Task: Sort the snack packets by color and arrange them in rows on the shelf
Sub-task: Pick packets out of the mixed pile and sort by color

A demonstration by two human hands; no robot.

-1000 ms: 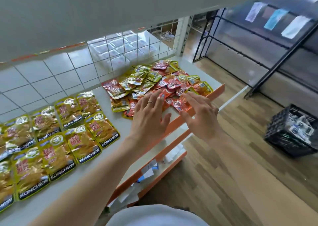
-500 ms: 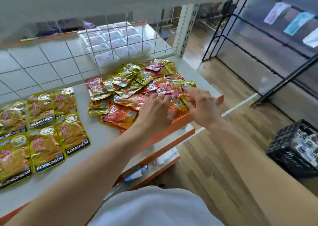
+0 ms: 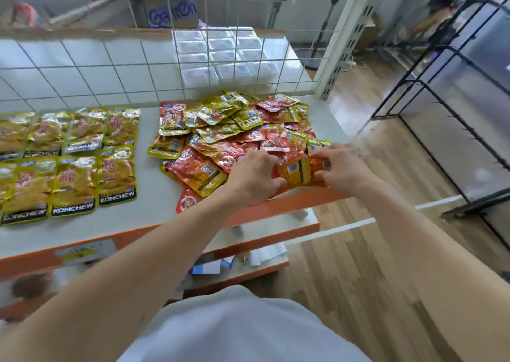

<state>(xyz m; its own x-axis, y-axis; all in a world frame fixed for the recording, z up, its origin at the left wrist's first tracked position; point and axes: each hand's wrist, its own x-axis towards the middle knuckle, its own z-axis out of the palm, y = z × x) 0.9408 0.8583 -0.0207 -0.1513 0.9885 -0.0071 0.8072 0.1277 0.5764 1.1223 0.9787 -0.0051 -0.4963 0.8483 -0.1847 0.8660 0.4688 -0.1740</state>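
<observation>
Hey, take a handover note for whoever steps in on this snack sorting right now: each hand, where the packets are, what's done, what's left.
Left hand: grips the left edge of a red packet, barcode side up, at the near edge of the pile.
Right hand: pinches the same packet's right edge.
Done: yellow packets lie in two rows on the left part of the shelf.
Left: the mixed pile of red and yellow packets to the right of those rows is unsorted, and no clear red row is laid yet.
</observation>
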